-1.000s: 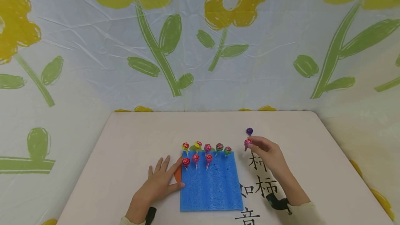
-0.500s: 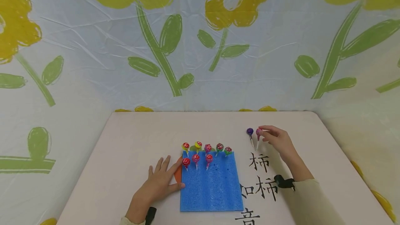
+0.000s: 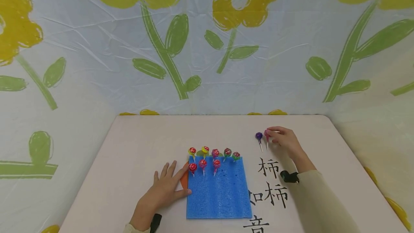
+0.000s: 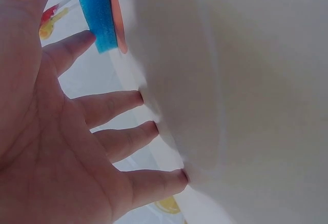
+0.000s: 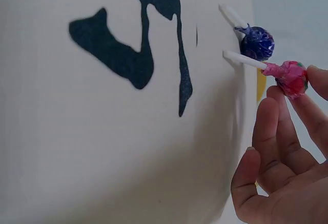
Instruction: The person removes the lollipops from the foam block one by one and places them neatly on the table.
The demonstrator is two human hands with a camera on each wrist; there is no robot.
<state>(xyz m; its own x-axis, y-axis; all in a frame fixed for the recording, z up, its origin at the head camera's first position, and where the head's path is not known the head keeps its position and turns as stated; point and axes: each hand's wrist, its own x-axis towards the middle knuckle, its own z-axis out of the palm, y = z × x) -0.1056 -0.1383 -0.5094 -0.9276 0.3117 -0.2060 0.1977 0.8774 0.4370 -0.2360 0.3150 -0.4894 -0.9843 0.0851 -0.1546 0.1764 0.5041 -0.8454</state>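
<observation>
My right hand (image 3: 287, 142) pinches the wrapped head of a pink lollipop (image 5: 293, 79) between thumb and fingers; its white stick points toward me. Just to its left a purple lollipop (image 3: 259, 136) lies on the table. My left hand (image 3: 165, 190) is spread flat on the table, its thumb and index finger touching the left edge of a blue foam block (image 3: 220, 197). Several lollipops stand in the foam by their sticks, in a back row that includes a yellow one (image 3: 205, 150) and a shorter front row with a red one (image 3: 192, 168).
Under the foam's left edge an orange shape (image 3: 184, 181) peeks out. Black printed characters (image 3: 275, 194) run down the pale table (image 3: 129, 146) right of the foam. A flower-patterned cloth (image 3: 275, 82) hangs behind and at both sides.
My right hand has carried the pink lollipop back and to the right, from in front of the purple one to beside it. The left hand and the foam have stayed put.
</observation>
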